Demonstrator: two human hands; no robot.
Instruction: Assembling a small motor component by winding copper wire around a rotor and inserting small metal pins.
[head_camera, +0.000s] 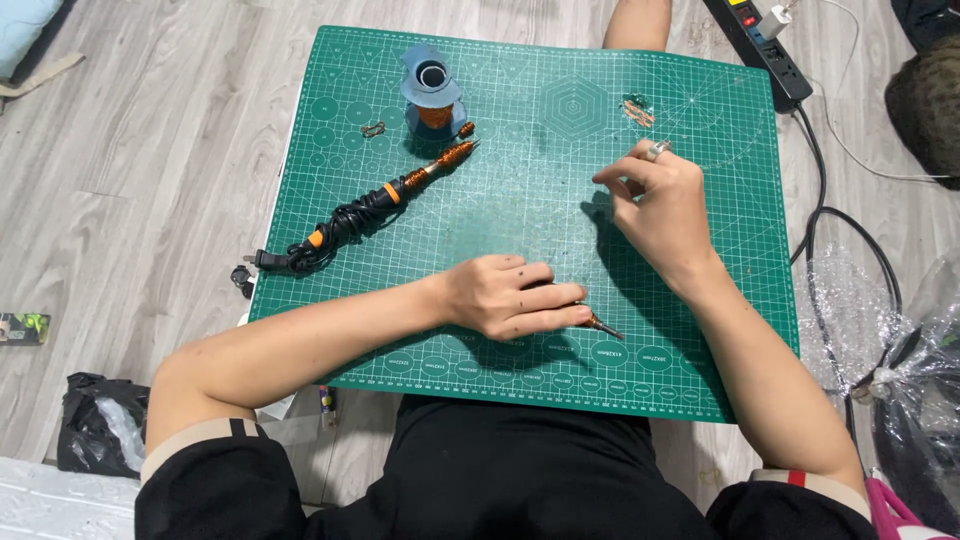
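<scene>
Resting on the green cutting mat (520, 200), the left hand (510, 297) grips a small screwdriver (600, 325); the right hand (655, 205) pinches something tiny (too small to identify), best kept low and steady.

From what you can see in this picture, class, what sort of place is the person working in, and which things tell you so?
Probably a home hobby spot for small electronics or craft work, set up on the floor: a green cutting mat over grey floorboards, a soldering iron with its coiled cord, and a power strip nearby.
</scene>
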